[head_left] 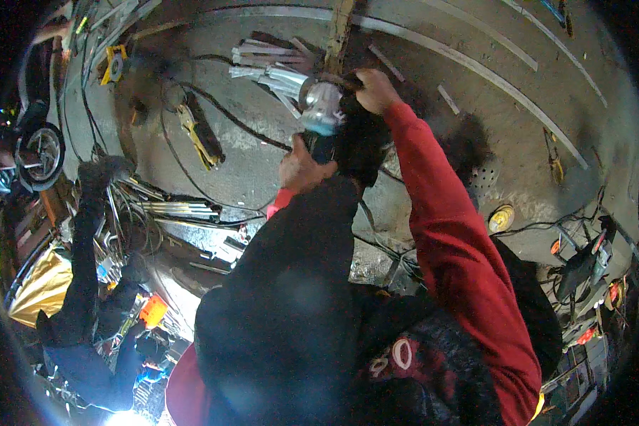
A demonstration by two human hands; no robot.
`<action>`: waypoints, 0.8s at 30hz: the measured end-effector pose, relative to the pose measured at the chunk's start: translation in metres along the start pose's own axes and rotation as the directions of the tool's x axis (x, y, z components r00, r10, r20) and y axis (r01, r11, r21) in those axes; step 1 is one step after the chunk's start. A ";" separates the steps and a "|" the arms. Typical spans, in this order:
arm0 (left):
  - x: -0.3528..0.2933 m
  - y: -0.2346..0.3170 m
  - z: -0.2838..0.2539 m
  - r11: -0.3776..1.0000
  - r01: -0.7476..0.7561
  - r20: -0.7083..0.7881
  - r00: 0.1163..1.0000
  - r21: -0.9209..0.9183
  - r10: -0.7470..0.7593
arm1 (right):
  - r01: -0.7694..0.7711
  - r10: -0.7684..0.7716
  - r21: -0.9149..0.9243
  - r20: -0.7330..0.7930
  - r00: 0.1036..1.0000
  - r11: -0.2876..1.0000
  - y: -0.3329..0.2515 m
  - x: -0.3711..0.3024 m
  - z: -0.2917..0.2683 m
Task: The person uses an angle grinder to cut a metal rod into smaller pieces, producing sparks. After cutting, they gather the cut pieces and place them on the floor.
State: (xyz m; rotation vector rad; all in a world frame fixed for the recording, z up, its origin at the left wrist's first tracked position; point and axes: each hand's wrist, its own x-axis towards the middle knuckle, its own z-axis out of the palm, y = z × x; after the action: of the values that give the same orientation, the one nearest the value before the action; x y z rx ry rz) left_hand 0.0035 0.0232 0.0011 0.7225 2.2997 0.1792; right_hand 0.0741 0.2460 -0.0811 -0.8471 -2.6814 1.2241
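**Grinder gripped in both hands over the cut metal strips**

The person holds an angle grinder (321, 108) in both hands. The right hand (376, 90) is closed around the upper, far end of the tool, where its side handle seems to be, though the handle itself is hidden under the fingers. The left hand (302, 169) is wrapped tightly around the dark rear body, nearer the person's chest, and the silver gear head sits between the two grips. Whether the disc is spinning or touching metal cannot be told, because the head and the hands cover it.

Just beyond the grinder head, to the left of the right hand, lies a loose pile of short metal strips (266, 67) on the concrete floor (518, 177). Their ragged, uneven lie suggests that a fair number of pieces are already cut. A wooden batten (339, 28) runs away from the grip towards the top of the view, and long flat bars (468, 64) lie well apart to the right, apparently untouched stock, so more work looks to be left than done.

A black cable (220, 113) trails left from the grip. At the far left another person in dark clothes (85, 284) crouches over tools.
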 end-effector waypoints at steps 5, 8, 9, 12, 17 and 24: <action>-0.012 -0.012 -0.004 0.972 -0.025 -0.174 0.985 -0.234 -0.017 | 0.014 0.361 0.991 -0.062 0.930 0.135 -0.017 -0.009 -0.063; -0.015 -0.011 -0.014 0.976 -0.007 -0.216 0.975 -0.220 -0.042 | 0.139 0.361 0.979 -0.078 0.929 -0.146 -0.035 -0.011 -0.082; -0.015 -0.010 -0.017 0.985 0.037 -0.223 0.972 -0.169 -0.075 | 0.137 0.360 0.973 -0.062 0.931 -0.186 -0.040 -0.011 -0.084; -0.016 -0.005 -0.021 0.975 0.035 -0.238 0.967 -0.221 -0.088 | 0.169 0.360 0.969 -0.094 0.928 -0.181 -0.048 -0.011 -0.082; -0.020 -0.006 -0.019 0.977 0.055 -0.193 0.976 -0.206 -0.096 | 0.200 0.477 0.955 -0.073 0.876 -0.221 -0.037 -0.007 -0.051; -0.020 -0.014 -0.015 0.956 -0.013 -0.196 0.979 -0.293 -0.047 | -0.408 0.678 0.909 0.248 0.692 0.085 -0.048 -0.016 -0.006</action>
State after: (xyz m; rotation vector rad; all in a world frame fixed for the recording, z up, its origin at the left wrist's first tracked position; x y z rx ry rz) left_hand -0.0013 0.0016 0.0189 0.5512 2.3969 0.5972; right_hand 0.0679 0.2164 -0.0406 -1.6010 -0.8746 2.2086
